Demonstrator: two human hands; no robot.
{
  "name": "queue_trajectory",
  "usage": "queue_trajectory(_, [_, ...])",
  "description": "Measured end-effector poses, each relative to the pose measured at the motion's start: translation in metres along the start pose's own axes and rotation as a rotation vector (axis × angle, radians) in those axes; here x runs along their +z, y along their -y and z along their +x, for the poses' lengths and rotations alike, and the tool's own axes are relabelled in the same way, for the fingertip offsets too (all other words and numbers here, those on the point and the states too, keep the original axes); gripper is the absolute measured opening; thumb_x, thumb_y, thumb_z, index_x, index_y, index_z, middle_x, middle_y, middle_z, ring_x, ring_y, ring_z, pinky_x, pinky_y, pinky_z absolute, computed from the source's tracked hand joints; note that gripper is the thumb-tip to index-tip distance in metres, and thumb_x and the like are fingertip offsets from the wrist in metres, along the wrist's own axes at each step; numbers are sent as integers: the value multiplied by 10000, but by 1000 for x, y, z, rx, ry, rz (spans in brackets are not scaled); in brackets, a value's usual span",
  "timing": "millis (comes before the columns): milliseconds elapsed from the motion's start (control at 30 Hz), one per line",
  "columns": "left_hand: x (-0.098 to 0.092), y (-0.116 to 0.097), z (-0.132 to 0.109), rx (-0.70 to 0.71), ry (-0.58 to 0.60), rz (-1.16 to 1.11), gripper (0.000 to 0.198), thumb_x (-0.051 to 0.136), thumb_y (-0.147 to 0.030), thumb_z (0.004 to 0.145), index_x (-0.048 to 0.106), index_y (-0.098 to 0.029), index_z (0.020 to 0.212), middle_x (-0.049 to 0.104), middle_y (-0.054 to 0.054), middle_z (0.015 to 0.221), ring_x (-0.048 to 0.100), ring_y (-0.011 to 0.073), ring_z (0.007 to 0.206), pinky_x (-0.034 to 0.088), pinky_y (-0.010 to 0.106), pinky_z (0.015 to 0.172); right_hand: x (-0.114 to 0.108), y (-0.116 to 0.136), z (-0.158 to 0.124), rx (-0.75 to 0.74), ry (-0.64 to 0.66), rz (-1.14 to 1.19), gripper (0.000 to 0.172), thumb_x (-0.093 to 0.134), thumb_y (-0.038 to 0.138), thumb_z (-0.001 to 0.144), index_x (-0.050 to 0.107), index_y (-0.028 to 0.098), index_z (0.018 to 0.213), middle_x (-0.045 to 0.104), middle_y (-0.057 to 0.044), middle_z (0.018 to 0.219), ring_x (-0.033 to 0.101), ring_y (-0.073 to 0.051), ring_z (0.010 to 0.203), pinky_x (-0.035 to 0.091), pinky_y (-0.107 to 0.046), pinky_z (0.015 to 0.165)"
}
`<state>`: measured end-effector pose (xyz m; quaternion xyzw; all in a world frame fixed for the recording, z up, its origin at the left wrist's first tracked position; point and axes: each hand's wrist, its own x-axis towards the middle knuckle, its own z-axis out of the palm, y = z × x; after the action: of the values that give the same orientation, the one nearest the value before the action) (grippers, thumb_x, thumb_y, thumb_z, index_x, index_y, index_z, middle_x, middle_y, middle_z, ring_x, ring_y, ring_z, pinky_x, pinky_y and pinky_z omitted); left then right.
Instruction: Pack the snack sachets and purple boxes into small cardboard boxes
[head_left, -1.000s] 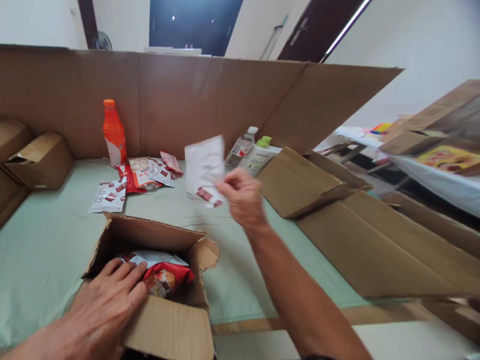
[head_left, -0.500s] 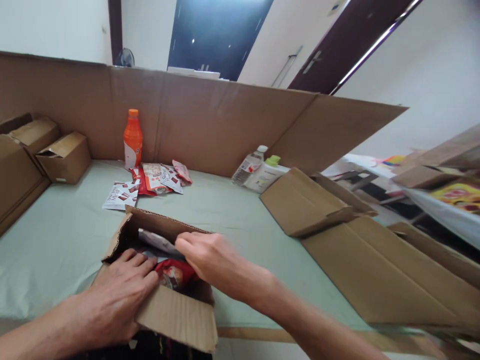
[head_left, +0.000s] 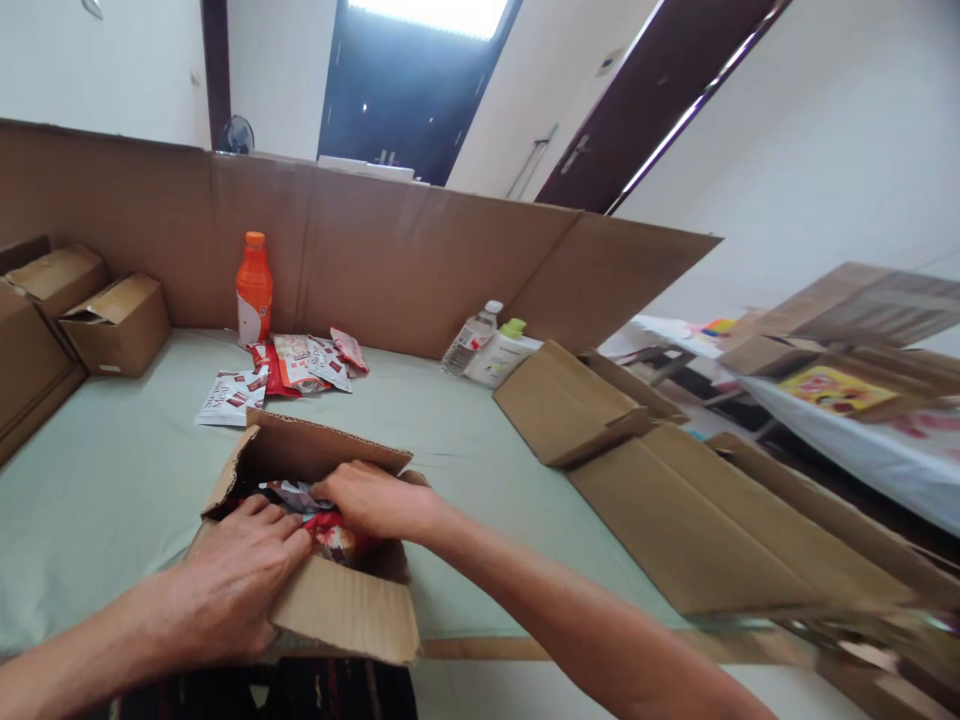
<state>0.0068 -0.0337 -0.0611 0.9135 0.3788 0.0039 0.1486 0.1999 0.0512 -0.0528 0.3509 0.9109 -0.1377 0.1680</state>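
Note:
An open cardboard box [head_left: 349,605] stands at the near edge of the table with its flaps raised. Inside lie a grey foil snack packet [head_left: 287,494] and a red snack packet [head_left: 334,540]. My left hand [head_left: 251,565] curls over the box's near left rim, its fingertips inside against the packets. My right hand [head_left: 375,500] reaches in from the right, fingers closed at the right end of the grey packet; its fingertips are partly hidden. Behind the box, several snack packets [head_left: 304,365] are heaped beside a white packet with brown pictures [head_left: 232,397].
An orange bottle [head_left: 255,290] stands by the cardboard wall [head_left: 375,250]. A clear bottle [head_left: 474,340] and a white bottle with a green cap [head_left: 504,355] lean together. Cardboard boxes sit at left [head_left: 120,325] and right [head_left: 682,520] on the green cloth [head_left: 450,450].
My right hand has moved lower and left into the box, and the grey packet has gone down with it. My left hand stays at the rim. The camera view has shifted right.

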Motion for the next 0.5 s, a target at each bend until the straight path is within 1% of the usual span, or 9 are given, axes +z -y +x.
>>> queue_trajectory(100, [-3,-2,2,-4,-10,22,530,676,-156,669,632,-157,1197,678,144,1239,628,348,1148,463,527,1072,-4,1,1,-28,-1,22,223,621,160,945,742,126,1129,780,-155,1064,741,-287,998,511,-304,797])
queue_trajectory(167, [-4,-6,-1,4,-80,48,553,665,-133,661,623,-166,1211,683,129,1257,632,334,1159,480,505,1065,-4,0,-12,-115,-90,109,286,663,167,922,713,146,1203,767,-133,1143,732,-276,1030,536,-316,847])
queue_trajectory(200, [-4,-9,-6,21,-143,75,543,655,-127,673,618,-173,1213,682,124,1273,631,327,1169,484,498,1065,-2,-1,-23,-174,-187,170,328,662,149,917,692,157,1244,752,-121,1197,719,-262,1072,541,-321,894])
queue_trajectory(233, [-4,-11,-12,56,-221,110,514,637,-122,699,614,-180,1210,678,117,1296,624,321,1190,482,492,1071,3,-2,-37,-225,-328,233,351,648,128,922,677,169,1269,737,-107,1238,702,-243,1116,537,-321,945])
queue_trajectory(300, [-5,-12,-29,132,-406,185,458,576,-99,786,599,-200,1232,633,100,1389,562,299,1304,451,464,1116,18,-7,-69,-244,-701,334,323,595,108,959,675,192,1261,734,-78,1241,681,-199,1154,520,-307,1012])
queue_trajectory(367, [-5,-8,-49,134,-583,238,444,532,-85,872,578,-224,1291,538,74,1507,449,264,1431,401,416,1171,37,-15,-97,-114,-1052,376,240,566,145,1000,697,209,1190,756,-65,1153,699,-183,1096,539,-304,992])
queue_trajectory(400, [-3,-3,-58,85,-652,239,447,536,-104,905,557,-233,1332,487,70,1552,406,252,1467,387,395,1186,47,-19,-107,-16,-1164,380,204,571,177,1009,705,216,1156,763,-64,1115,712,-187,1056,558,-305,955])
queue_trajectory(433, [-1,3,-66,19,-698,225,459,559,-150,929,527,-234,1380,449,78,1578,394,250,1479,389,383,1188,56,-22,-113,71,-1222,382,188,575,207,1014,707,219,1147,765,-68,1108,719,-194,1041,573,-307,922])
queue_trajectory(500, [7,16,-73,-111,-744,162,523,595,-288,960,459,-223,1461,461,105,1565,467,256,1436,434,379,1164,71,-24,-112,127,-1197,390,226,546,273,1038,695,212,1197,757,-85,1168,714,-213,1083,582,-328,912])
